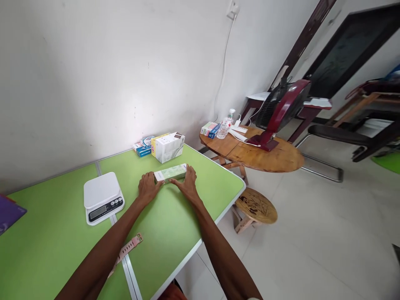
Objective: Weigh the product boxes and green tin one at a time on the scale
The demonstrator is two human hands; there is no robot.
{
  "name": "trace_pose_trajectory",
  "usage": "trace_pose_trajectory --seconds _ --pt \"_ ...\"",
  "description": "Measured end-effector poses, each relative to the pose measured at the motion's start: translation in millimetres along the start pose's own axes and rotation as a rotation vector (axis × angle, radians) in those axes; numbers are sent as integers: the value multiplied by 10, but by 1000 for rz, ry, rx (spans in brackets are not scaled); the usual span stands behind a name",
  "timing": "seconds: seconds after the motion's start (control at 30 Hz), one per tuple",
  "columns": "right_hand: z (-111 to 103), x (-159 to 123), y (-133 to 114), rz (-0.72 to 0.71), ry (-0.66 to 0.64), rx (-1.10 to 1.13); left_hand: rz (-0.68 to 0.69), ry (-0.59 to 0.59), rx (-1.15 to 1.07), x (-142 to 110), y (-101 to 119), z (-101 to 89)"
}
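A long, slim white-and-green carton (171, 172) lies on the green folding table, held at both ends. My left hand (148, 187) is closed on its left end, with the thumb along the near side. Around the right end curl the fingers of my right hand (189, 184), its thumb pointing inward along the front. Left of my hands is a white digital kitchen scale (101, 193) with nothing on its platform. A pink watch strap (131, 245) lies partly hidden under my left forearm.
Several small medicine-type boxes (143, 146) and a larger white box (169, 148) stand at the wall. A purple item (11, 214) sits far left. To the right are a wooden table (281, 156) with a red fan (286, 108) and a water bottle (224, 127), plus a wooden stool (256, 206).
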State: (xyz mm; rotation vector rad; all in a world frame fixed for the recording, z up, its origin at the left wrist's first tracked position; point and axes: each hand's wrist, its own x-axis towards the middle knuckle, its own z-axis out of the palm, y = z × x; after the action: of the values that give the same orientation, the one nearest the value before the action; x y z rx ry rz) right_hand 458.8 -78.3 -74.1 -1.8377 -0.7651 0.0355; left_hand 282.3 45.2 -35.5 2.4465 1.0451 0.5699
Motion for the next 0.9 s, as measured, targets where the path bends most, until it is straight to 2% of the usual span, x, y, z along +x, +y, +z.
trace_pose_trajectory --seconds 0.1,0.23,0.33,0.47,0.6,0.73,0.83,0.9 --pt "94 -16 -6 2 -48 -73 5 25 -122 148 26 121" --pt "166 169 -23 41 2 -104 70 -12 -258 279 127 217" --pt "148 395 1 55 25 -134 120 -121 -325 298 192 225" --pt "52 649 59 44 -93 -262 105 -329 -344 202 217 136" --pt "-30 763 64 34 -221 -362 131 -463 -317 -53 195 -89" --pt "-56 882 80 10 -311 -454 144 -537 -351 -446 157 -442" --pt "-31 1020 147 86 -368 -488 114 -516 -400 -793 88 -747" --pt "0 1087 221 86 -396 -496 72 -445 -421 -1041 -2 -949"
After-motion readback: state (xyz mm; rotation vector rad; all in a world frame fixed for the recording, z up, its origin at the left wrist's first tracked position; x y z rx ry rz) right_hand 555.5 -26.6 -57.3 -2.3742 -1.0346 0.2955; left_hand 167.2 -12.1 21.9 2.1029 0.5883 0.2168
